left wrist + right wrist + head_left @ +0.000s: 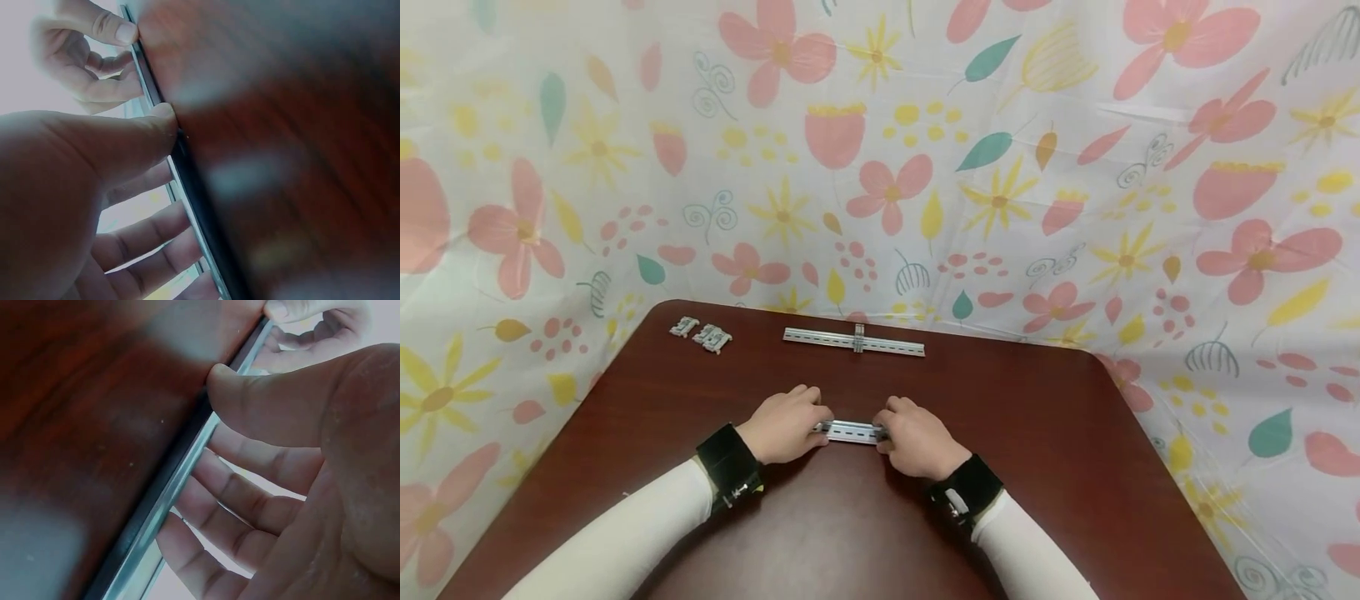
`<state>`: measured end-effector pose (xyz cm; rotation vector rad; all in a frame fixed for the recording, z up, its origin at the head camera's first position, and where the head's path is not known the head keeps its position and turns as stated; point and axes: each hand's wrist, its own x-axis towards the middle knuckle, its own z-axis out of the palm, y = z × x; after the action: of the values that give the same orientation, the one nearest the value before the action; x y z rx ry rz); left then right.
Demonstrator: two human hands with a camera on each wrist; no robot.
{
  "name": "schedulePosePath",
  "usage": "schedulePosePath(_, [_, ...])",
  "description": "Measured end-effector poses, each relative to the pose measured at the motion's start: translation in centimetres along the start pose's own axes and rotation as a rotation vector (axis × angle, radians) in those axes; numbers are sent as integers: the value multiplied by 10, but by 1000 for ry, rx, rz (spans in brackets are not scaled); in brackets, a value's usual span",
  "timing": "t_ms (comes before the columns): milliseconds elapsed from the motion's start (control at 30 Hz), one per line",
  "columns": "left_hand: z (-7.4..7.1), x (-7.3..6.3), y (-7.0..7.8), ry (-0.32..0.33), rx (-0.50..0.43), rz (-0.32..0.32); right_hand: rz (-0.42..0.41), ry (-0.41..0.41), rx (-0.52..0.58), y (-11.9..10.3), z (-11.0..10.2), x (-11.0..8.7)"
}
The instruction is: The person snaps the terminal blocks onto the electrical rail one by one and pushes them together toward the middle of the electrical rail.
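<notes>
Brown tabletop (1000, 383), room between side edges (1161, 467) and metal rail (850, 432), left fingers (150, 234), right fingers (240, 492) clamped on it

A white curtain (880, 250) at 12 o'clock carries pink and yellow flowers (891, 193), teal leaves (987, 152); below, at 6, a reddish-brown table (865, 533) frames a silver rail (852, 432).
</notes>
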<state>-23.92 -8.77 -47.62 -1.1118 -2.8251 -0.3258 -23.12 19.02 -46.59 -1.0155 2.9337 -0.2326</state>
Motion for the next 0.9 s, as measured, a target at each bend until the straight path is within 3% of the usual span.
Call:
schedulePosePath(433, [-2, -4, -1, 6, -18, 2, -27, 34, 4, -1, 1, -7])
schedulePosePath(900, [-4, -2, -4, -36, -52, -31, -19, 54, 18, 1, 3, -6])
